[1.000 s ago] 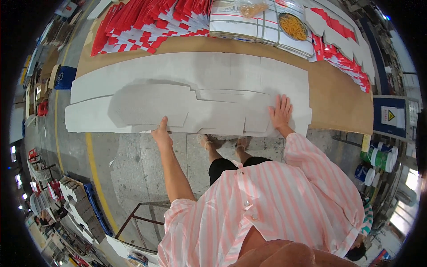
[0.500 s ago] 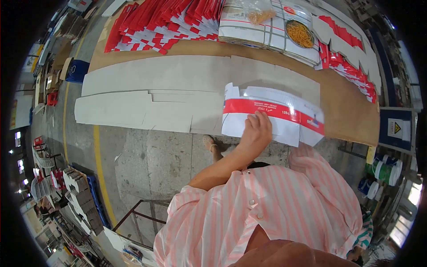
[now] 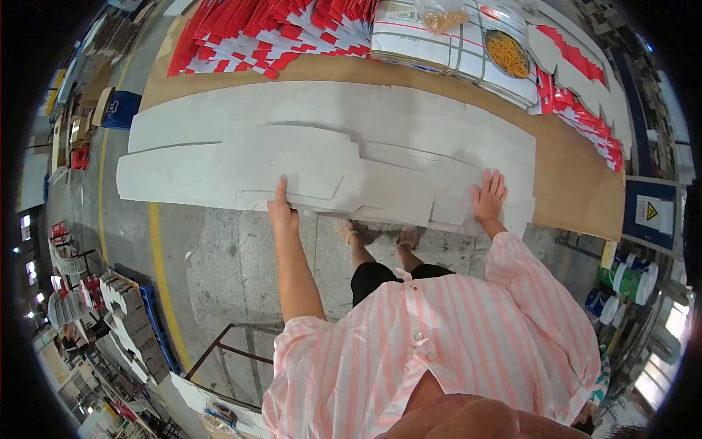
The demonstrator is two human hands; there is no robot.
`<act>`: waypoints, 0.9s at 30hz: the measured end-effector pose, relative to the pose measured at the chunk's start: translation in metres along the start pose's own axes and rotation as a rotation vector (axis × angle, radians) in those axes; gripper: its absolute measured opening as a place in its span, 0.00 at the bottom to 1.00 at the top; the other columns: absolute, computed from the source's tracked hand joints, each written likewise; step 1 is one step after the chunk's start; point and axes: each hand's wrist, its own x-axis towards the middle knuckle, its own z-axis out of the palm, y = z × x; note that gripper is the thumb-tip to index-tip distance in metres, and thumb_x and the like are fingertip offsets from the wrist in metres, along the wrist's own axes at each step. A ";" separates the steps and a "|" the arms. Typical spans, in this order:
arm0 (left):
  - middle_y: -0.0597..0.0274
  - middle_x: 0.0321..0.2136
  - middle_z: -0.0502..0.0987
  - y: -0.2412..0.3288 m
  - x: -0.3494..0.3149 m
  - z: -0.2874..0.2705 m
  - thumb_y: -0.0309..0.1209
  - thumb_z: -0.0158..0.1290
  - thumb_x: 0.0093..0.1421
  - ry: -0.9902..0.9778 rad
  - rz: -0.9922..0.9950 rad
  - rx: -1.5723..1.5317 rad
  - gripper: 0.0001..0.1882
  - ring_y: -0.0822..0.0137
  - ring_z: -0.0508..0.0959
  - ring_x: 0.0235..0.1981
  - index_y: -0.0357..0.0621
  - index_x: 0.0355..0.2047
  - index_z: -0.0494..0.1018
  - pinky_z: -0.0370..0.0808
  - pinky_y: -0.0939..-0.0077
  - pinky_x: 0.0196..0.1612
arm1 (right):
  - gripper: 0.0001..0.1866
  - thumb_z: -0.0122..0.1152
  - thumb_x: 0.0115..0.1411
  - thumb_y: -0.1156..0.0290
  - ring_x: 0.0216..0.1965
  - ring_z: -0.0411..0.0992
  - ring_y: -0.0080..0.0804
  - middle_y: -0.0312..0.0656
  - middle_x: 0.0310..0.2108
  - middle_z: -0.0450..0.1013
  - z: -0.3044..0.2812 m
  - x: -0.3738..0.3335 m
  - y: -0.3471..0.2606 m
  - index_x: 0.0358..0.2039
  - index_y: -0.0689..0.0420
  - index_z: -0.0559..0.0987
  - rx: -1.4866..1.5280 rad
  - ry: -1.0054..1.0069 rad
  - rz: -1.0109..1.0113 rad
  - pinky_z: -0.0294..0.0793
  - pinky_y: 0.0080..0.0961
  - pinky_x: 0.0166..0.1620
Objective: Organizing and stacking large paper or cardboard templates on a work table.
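Observation:
Flat cardboard blanks lie plain grey side up in a low pile along the table's near edge. My left hand (image 3: 281, 211) is at the near edge of the top cardboard blank (image 3: 307, 157), one finger stretched over its surface and the others curled at the edge, partly hidden. It appears to grip that edge. Farther right, my right hand (image 3: 490, 196) lies flat on the pile with its fingers spread, holding nothing. Beneath and behind is a larger pale cardboard sheet (image 3: 219, 106).
Red and white folded cartons (image 3: 270, 33) are stacked at the far left. A strapped bundle (image 3: 420, 47) stands beside them, with a clear plastic bag (image 3: 442, 18) on top. More red-edged blanks (image 3: 585, 117) lie far right. A blue bin (image 3: 122, 110) stands left of the table.
The printed red and white blank held near the right has been turned over and laid flat, grey side up. My left hand moved left; my right hand came into view, flat on the pile.

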 end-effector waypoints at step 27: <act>0.56 0.37 0.73 -0.017 0.012 -0.033 0.29 0.55 0.53 0.113 0.056 0.156 0.16 0.67 0.73 0.37 0.28 0.37 0.70 0.71 0.73 0.41 | 0.32 0.47 0.56 0.52 0.59 0.48 0.44 0.44 0.58 0.52 -0.006 0.026 0.014 0.57 0.52 0.57 0.080 0.103 0.149 0.45 0.47 0.58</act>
